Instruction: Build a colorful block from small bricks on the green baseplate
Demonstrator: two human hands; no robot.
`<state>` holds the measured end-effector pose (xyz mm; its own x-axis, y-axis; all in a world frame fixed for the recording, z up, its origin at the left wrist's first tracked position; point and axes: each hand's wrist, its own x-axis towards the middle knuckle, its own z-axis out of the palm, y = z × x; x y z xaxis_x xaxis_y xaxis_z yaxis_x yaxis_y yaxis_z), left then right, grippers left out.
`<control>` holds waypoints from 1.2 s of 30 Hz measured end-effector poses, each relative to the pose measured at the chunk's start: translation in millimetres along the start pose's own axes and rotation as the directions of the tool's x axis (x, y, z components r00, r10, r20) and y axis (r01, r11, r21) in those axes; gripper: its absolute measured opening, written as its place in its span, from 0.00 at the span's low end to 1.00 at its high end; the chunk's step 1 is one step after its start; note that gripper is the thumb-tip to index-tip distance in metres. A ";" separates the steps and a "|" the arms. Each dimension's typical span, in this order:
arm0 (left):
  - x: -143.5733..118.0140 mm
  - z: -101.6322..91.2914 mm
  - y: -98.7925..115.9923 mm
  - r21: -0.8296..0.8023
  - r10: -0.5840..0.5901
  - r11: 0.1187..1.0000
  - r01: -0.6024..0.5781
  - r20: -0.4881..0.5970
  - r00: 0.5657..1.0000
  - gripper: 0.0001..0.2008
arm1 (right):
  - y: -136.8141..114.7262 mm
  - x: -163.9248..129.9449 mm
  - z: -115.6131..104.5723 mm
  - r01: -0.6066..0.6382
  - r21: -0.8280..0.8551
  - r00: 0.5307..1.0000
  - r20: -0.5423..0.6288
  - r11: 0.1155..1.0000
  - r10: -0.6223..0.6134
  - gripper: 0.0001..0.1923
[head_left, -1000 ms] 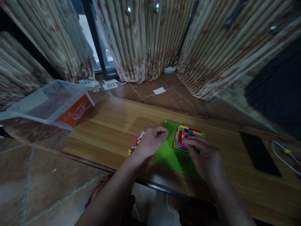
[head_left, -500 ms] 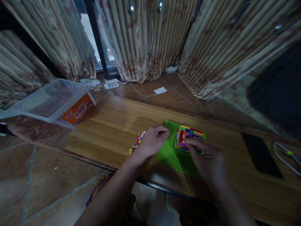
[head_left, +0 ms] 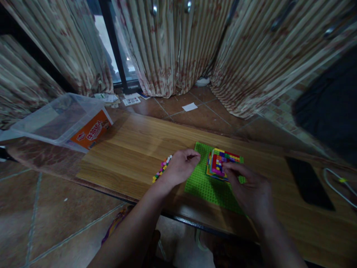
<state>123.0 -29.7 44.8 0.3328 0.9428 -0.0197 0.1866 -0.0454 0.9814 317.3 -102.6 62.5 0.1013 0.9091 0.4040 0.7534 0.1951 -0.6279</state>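
A green studded baseplate (head_left: 206,186) lies on the wooden table. On it rises a square, layered stack of multicoloured toy bricks (head_left: 219,163). My right hand (head_left: 251,190) is at the stack's near right side, thumb and forefinger pinched at its top; whatever is between the fingertips is too small or hidden to make out. My left hand (head_left: 182,165) hovers by the baseplate's left edge with its fingers curled together, and their contents are hidden. Just left of that hand, partly behind it, loose small bricks (head_left: 161,169) in white, pink, yellow and other colours lie in a slanting band.
A clear plastic bin (head_left: 64,115) with an orange label stands at the table's left end. To the right lie a black phone-like slab (head_left: 309,182) and a white cable (head_left: 334,190). Curtains (head_left: 167,48) hang beyond the table, and a white paper (head_left: 190,107) lies on the tiled floor.
My right hand has shifted slightly right along the top of the brick stack, uncovering more of its inner bricks. My left hand has stayed nearly still.
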 end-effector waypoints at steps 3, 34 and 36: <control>-0.3 0.0 1.3 0.021 0.002 1.000 -0.002 -0.002 1.000 0.09 | 0.9 -0.9 1.1 0.020 -0.011 1.000 0.012 1.000 -0.020 0.09; -14.7 17.8 12.7 0.461 0.472 0.678 -0.573 0.324 0.820 0.18 | -1.9 -1.6 0.0 0.027 0.019 0.999 0.021 0.999 -0.027 0.09; -14.7 18.1 12.8 0.486 0.469 0.660 -0.573 0.330 0.820 0.18 | -1.6 -2.0 -0.1 0.029 0.028 0.999 0.025 0.999 -0.030 0.09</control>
<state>137.2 -50.2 54.2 0.6649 0.6426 0.3808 0.3815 -0.7305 0.5665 316.0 -104.8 62.8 0.0625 0.9118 0.4059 0.7374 0.2319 -0.6344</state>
